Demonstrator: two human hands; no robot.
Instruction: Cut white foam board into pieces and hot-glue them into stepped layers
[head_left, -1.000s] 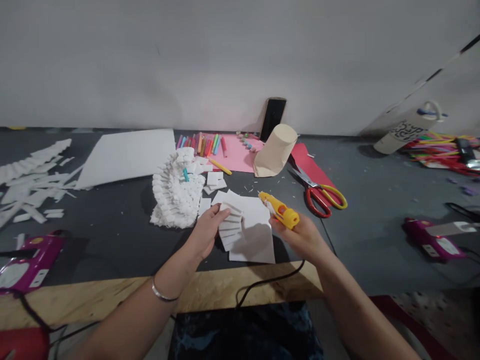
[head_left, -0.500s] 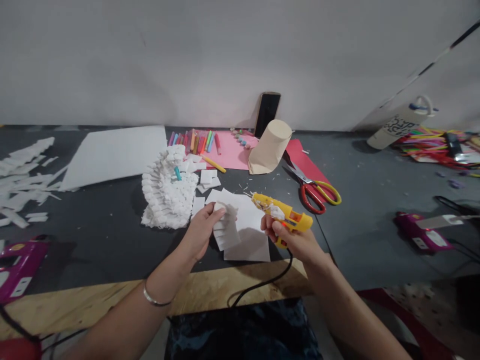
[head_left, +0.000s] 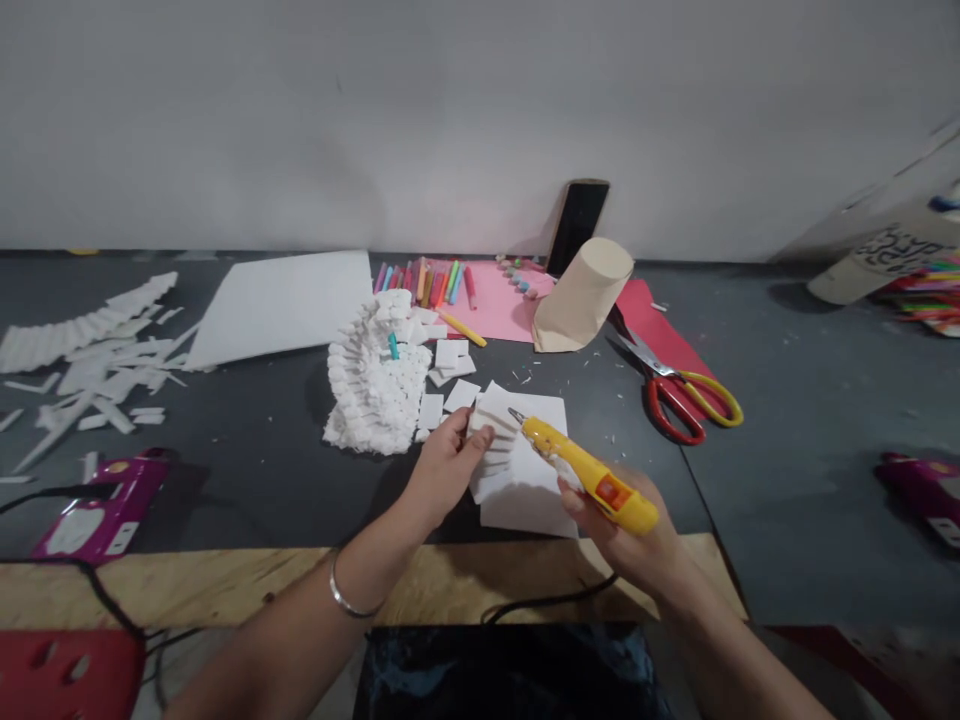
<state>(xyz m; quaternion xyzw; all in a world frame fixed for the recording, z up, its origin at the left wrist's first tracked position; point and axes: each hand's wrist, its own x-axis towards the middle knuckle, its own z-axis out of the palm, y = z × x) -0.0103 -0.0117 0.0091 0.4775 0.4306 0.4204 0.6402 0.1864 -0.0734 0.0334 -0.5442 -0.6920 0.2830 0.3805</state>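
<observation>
My left hand [head_left: 442, 468] pinches a small piece of layered white foam strips [head_left: 496, 455] by its left edge, above a white sheet [head_left: 536, 495]. In my right hand [head_left: 626, 535] is a yellow hot glue gun [head_left: 589, 475], its metal nozzle pointing left at the top of the foam piece. Whether the nozzle touches the foam I cannot tell. Left of my hands stands a white ruffled foam model [head_left: 375, 385] with a small teal piece [head_left: 393, 346] on it. Small white foam squares [head_left: 452, 358] lie beside the model.
Scissors [head_left: 667, 385] lie on red paper at the right, near a beige paper cup shape [head_left: 585, 295] and a leaning phone [head_left: 577, 225]. Markers [head_left: 427, 283] rest on pink paper. White scraps [head_left: 112, 375] and a purple power strip [head_left: 105, 505] are at the left. The glue gun's cord [head_left: 555, 598] hangs over the table edge.
My view has turned left, so the table things appear farther right. The glue gun has tilted, its nozzle now lower and over the foam piece in my left hand.
</observation>
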